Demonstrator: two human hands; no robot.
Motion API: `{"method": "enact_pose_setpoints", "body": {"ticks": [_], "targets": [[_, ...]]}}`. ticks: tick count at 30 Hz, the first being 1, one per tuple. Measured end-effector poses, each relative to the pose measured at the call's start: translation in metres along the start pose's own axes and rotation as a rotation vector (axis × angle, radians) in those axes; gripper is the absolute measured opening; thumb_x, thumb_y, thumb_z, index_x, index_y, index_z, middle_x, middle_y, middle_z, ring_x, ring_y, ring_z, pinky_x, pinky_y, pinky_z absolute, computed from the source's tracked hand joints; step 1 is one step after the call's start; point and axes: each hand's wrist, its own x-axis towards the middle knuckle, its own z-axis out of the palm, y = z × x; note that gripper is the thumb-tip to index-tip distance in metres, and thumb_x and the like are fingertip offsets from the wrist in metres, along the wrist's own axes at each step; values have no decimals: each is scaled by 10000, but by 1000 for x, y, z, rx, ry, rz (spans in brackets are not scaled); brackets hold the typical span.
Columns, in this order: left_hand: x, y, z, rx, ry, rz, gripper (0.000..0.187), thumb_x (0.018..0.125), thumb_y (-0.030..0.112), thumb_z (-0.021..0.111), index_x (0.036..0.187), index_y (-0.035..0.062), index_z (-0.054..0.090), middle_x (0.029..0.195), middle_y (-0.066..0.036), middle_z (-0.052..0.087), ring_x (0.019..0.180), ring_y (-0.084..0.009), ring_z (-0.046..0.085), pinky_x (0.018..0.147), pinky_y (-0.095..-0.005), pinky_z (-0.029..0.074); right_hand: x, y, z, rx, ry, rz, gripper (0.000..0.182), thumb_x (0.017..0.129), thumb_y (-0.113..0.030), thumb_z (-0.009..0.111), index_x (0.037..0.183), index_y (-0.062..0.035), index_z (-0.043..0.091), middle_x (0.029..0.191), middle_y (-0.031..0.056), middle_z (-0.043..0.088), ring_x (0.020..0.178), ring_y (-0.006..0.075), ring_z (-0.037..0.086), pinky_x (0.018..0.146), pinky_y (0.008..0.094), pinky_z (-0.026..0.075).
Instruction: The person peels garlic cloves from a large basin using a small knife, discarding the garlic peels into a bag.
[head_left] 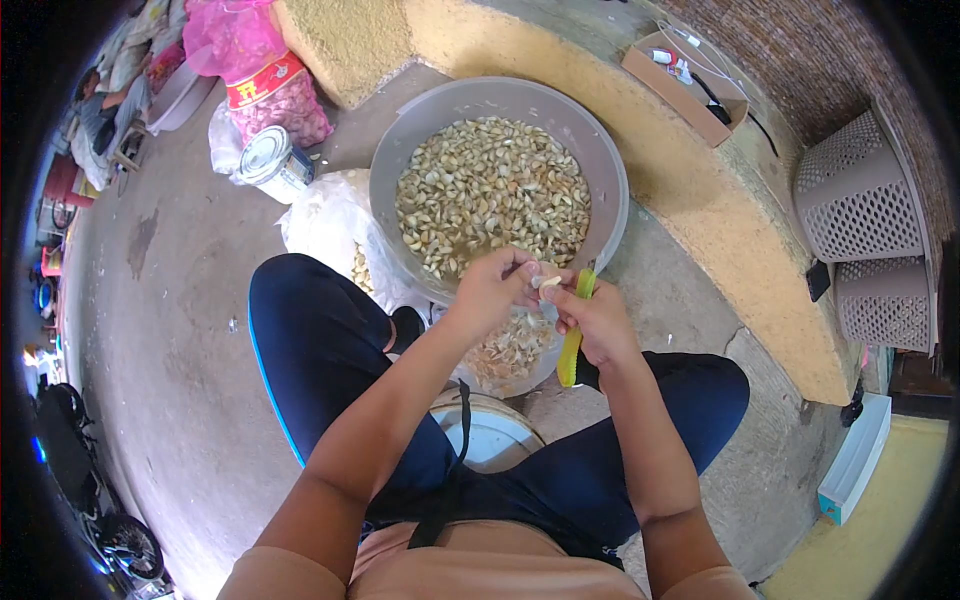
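My left hand (492, 290) has its fingertips pinched on a pale garlic clove (549, 283), with whitish skin at the fingers. My right hand (606, 322) is closed around a knife with a yellow-green handle (572, 350), its thumb close to the clove. Beyond both hands stands a large grey basin (400, 110), holding many unpeeled garlic cloves (490, 190) in some water. Beneath my hands, a container of papery garlic skins (510, 355) sits between my legs. Left of the basin, a white plastic bag (330, 215) has peeled cloves (362, 270) at its opening.
A paint can (275, 165) and a pink mesh sack of garlic (285, 105) stand at the upper left. A low yellow ledge (690, 220) borders the right side, bearing a cardboard box (685, 88). Grey perforated baskets (865, 190) are farther right. Another person (105, 105) sits far left.
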Motion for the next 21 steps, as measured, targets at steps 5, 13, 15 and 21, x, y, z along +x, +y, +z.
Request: {"method": "enact_pose_setpoints", "body": {"ticks": [5,13,15,21], "targets": [[7,0,-12,130,131,29,171,835,105,521,936,-32,520,794,-103,578,688,-152,581,571,-268,516,-1,-4,-2,108,-62,8,244,747,-79,606,972,2,556,832,70,626,485,42,423,434,203,377],[1,-30,-29,865,61,152,100,680,87,601,760,33,578,713,-143,589,674,-281,585,627,-350,461,10,3,-14,-185,70,-46,277,754,-103,602,1004,-11,527,857,69,631,490,44,429,434,187,359],[4,-63,-30,945,-15,71,94,680,110,590,740,38,588,720,-152,594,694,-302,585,642,-360,463,10,3,-12,-326,109,-68,273,745,-116,619,987,-15,542,815,53,626,501,45,445,428,190,357],[5,-115,-41,1196,-201,-50,200,723,261,565,812,95,635,776,-146,606,751,-324,583,669,-404,453,23,21,-16,-550,111,-121,238,741,-152,632,928,-10,589,697,12,562,492,69,463,412,218,377]]}}
